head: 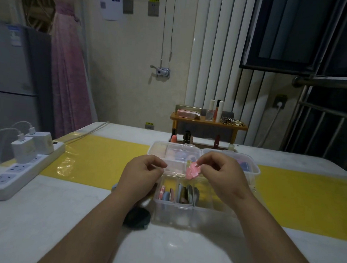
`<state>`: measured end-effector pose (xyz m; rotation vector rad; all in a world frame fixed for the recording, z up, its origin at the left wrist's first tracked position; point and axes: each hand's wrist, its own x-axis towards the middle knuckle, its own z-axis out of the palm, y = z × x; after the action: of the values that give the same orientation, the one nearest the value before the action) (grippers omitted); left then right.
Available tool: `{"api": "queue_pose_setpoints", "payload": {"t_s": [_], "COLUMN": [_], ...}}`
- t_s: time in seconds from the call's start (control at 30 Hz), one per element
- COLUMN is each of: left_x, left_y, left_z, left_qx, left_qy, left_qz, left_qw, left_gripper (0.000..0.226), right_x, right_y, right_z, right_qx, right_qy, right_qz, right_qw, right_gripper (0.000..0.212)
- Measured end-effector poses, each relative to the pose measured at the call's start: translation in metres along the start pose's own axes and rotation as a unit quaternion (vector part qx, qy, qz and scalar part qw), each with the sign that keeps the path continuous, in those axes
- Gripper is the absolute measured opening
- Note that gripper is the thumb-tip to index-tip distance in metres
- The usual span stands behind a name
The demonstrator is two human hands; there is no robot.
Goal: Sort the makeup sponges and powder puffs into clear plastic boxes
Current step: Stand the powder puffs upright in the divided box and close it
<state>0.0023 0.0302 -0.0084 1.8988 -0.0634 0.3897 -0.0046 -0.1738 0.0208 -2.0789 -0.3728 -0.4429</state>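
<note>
While the right hand (220, 174) pinches a pink makeup sponge (192, 171) between thumb and forefinger, the item hangs above the back edge of the nearest clear box (184, 207), clear of its compartments. The left hand (140, 172) is level with it, just beside the box's left wall, fingers curled and thumb tip against the forefinger; nothing is visible in its grasp.

The nearest clear box stands open at the middle of the table (43, 215), slightly toward the near edge. Its left and middle compartments hold flat powder puffs (172, 194) standing on edge; the right compartment is partly hidden by the right wrist.

Directly behind it, a second clear box (161, 148) holds pale pink and bluish items, blurred through the plastic. A third clear box (255, 171) sits touching or just beside the second on its right, with dark blue and pink contents.

A dark round object (138, 218) lies on the table at the nearest box's front left corner, partly under the left forearm. A yellow strip (107, 158) runs across the table from left edge to right edge, beneath the boxes.

At the left edge lies a white power strip (11, 175) with two white chargers (25, 149) plugged in. At the far edge stands a small wooden shelf (207, 122) carrying cosmetic bottles (216, 111), with lipsticks (186, 137) beneath it.
</note>
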Motion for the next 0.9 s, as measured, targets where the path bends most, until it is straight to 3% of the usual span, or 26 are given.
{"api": "queue_pose_setpoints", "payload": {"t_s": [0.2,0.57,0.9], "left_x": [0.0011,0.0005,-0.0001], "left_y": [-0.0015,0.0005,0.0025], "left_z": [0.0009,-0.0004,-0.0010], "left_qx": [0.039,0.057,0.061], "left_qy": [-0.026,-0.038,-0.043], "left_qz": [-0.002,-0.012,-0.022], "left_qw": [0.999,0.998,0.997], "left_gripper": [0.018,0.010,0.013], "right_x": [-0.0008,-0.0008,-0.0028], "right_y": [0.0006,0.0029,0.0000], "right_z": [-0.0031,-0.0008,-0.0004], "right_qx": [-0.021,-0.141,-0.191], "right_qy": [-0.011,-0.131,-0.155], "right_qz": [0.014,0.079,0.081], "right_qw": [1.000,0.978,0.966], "right_gripper": [0.015,0.021,0.014]}}
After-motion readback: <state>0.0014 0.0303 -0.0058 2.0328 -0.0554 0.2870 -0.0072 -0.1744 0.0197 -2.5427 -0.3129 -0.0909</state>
